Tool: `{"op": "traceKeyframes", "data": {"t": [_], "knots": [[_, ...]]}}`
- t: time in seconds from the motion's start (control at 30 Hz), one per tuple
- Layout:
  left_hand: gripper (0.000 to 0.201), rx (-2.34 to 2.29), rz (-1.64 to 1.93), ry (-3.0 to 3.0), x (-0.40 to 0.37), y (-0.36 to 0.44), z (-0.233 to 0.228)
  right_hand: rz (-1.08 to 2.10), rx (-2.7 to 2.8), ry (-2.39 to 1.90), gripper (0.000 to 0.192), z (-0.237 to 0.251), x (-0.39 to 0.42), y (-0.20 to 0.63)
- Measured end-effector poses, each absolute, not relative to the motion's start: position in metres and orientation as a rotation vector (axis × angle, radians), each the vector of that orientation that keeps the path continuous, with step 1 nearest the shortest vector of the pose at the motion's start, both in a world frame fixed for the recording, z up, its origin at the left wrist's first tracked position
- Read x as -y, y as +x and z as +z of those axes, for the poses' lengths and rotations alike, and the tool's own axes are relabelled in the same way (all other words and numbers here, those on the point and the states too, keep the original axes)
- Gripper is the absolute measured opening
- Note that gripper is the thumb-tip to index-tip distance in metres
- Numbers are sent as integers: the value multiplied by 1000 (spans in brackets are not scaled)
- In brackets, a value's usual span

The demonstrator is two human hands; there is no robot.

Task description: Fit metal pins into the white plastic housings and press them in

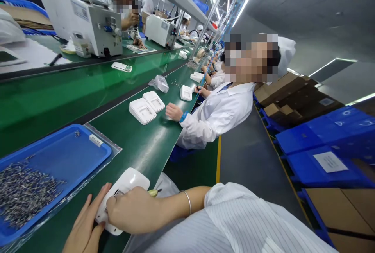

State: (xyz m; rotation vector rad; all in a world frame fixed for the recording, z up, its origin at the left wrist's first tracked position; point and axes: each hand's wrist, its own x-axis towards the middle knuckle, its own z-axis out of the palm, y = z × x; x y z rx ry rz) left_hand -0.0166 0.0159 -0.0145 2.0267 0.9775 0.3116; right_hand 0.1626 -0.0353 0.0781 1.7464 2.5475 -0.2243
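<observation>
A white plastic housing (pixel 132 176) lies on the green bench close in front of me, partly covered by my hands. My left hand (pixel 88 221) braces its left edge, fingers stretched along the side and thumb against the near corner. Over the middle of the housing my right hand (pixel 134 210) is closed in a fist. A yellowish tool handle (pixel 152 193) sticks out behind that fist; the tool's working end is hidden. Left of the housing, a blue tray (pixel 84 151) holds a heap of small metal screws or pins (pixel 26 190).
Two white housings (pixel 142 110) stand farther along the bench, with a crumpled plastic bag (pixel 159 83) beyond. A co-worker in white (pixel 216 108) sits there, one hand on the bench. A green conveyor (pixel 73 92) runs on the left. Blue crates (pixel 325 131) and cartons stand right.
</observation>
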Motion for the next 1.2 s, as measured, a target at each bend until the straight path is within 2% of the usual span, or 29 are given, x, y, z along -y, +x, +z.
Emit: {"op": "traceKeyframes", "data": {"t": [0.2,0.33,0.5,0.63,0.8,1.0,1.2], "knots": [[71,-851,539,2341,-14,-10,-17,-289,-2563,1698,22,74,37,164],[65,-895,392,2341,-11,-7,-3,-420,-2460,1697,19,58,36,163],[65,-879,341,2233,-23,-3,-3,-300,-2567,1851,26,29,35,171],[62,-846,392,2195,-19,-2,1,-260,-2620,1863,31,31,40,175],[61,-819,420,2177,-18,-3,1,-188,-2675,1940,27,35,37,175],[63,-834,416,2172,-17,-2,2,-417,-2494,1971,30,40,33,171],[64,-831,447,2131,-16,-1,2,-470,-2428,1979,29,42,30,171]]}}
